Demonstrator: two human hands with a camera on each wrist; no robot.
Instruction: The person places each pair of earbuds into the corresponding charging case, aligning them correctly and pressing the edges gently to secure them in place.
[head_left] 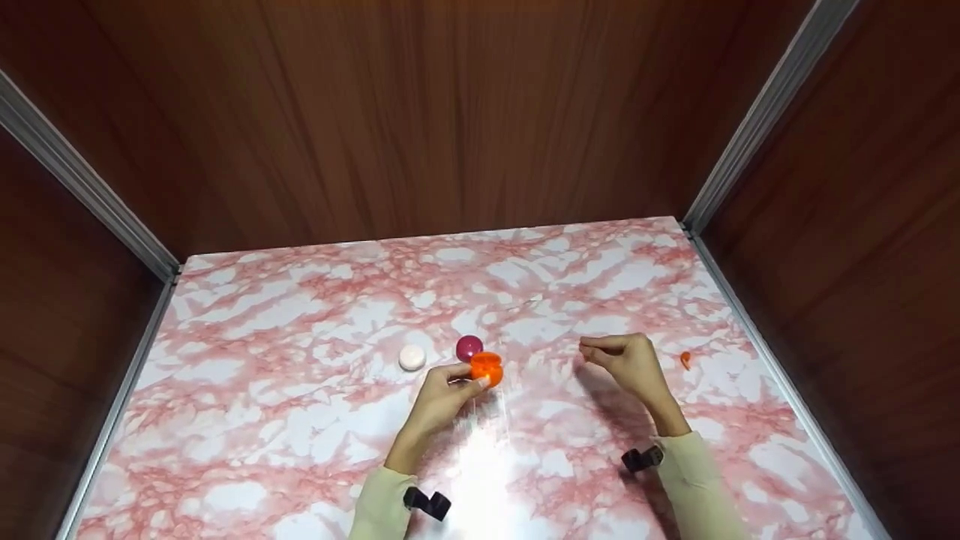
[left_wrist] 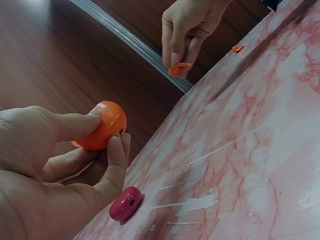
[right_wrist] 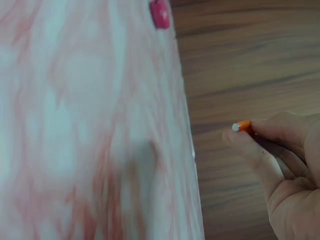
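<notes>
My left hand (head_left: pixel 441 401) grips a glossy orange earbud case (head_left: pixel 487 373) between thumb and fingers, above the table. Its lid stands raised in the head view. In the left wrist view a small slot shows on the case's side, beside the fingertips. My right hand (head_left: pixel 631 367) is off to the right, apart from the case, and pinches a small orange earbud (right_wrist: pixel 243 125) with a pale tip between thumb and finger. A second orange earbud (head_left: pixel 685 361) lies on the table to the right of that hand.
A magenta case (head_left: pixel 469 347) with a small port sits on the table just behind the orange one. Left of it is a round white case (head_left: pixel 412 358). Brown wood-grain panels (head_left: pixel 435 120) with metal edging surround the red-and-white marbled table (head_left: pixel 285 420) at the back and sides.
</notes>
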